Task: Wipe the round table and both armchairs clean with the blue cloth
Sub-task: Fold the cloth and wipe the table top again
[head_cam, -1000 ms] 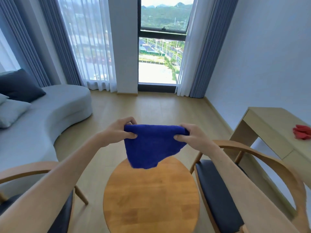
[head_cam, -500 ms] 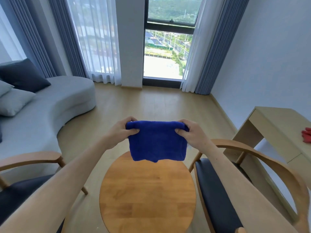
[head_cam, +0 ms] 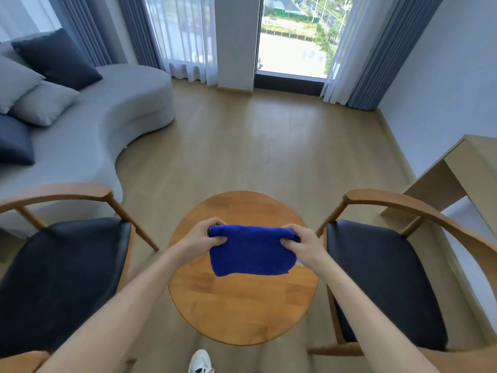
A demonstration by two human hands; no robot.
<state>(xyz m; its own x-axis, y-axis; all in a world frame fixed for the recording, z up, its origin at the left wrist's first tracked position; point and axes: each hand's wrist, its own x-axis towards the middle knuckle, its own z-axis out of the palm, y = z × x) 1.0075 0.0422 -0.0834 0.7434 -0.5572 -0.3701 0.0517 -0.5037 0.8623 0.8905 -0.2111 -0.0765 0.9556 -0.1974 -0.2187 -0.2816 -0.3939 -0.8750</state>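
I am watching the left hand [head_cam: 200, 239] and right hand [head_cam: 302, 244] pinching the folded blue cloth [head_cam: 250, 253] by its upper corners above the round table [head_cam: 242, 313]; it is hanging limp, so I judge it light, soft, best gripped bunched.

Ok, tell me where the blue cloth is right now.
In the head view the blue cloth hangs centre frame over the round table, gripped at its top corners by the left hand and right hand, between the two armchairs.

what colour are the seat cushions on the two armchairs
Black, or very dark, on both the left armchair and the right armchair, with light wooden frames. The head view shows it.
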